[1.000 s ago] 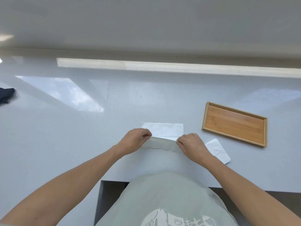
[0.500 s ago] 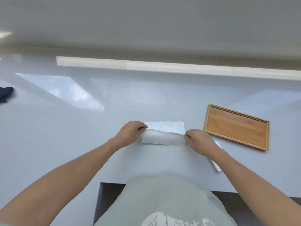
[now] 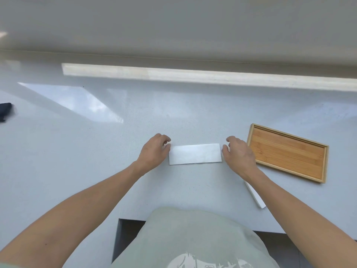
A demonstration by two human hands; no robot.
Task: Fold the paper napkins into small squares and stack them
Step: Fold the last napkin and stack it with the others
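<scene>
Now the napkin (image 3: pixel 195 154) lies flat on the worktop (image 3: pixel 96 151) as a long rectangle, folded over once, with its long edges running left to right just in front of the person. The left hand (image 3: pixel 154 151) sits at the napkin's left short end, its fingers loosely curled and the fingertips touching or almost touching that edge; it grips nothing that the view shows. The right hand (image 3: pixel 238 154) mirrors it at the napkin's right short end, fingers relaxed and bent, also holding nothing, just beside the paper's edge. Placed like this, one at each end, the hands seem to be squaring the layers so the edges line up. The rectangle is not yet a small square, so a further fold, end to end, is probably the next step, and either hand is well placed to lift its end across.

To the right of the napkin, past the right hand, a shallow bamboo tray (image 3: pixel 326 165) lies at a slight angle, holding nothing; it is likely the place meant for the finished stack. Nearer the person than the napkin and to its right, partly hidden under the right forearm, more white napkin paper (image 3: pixel 255 196) rests on the worktop. Far to the napkin's left, a dark object (image 3: pixel 4 111) lies at the frame edge, too cut off to identify.
</scene>
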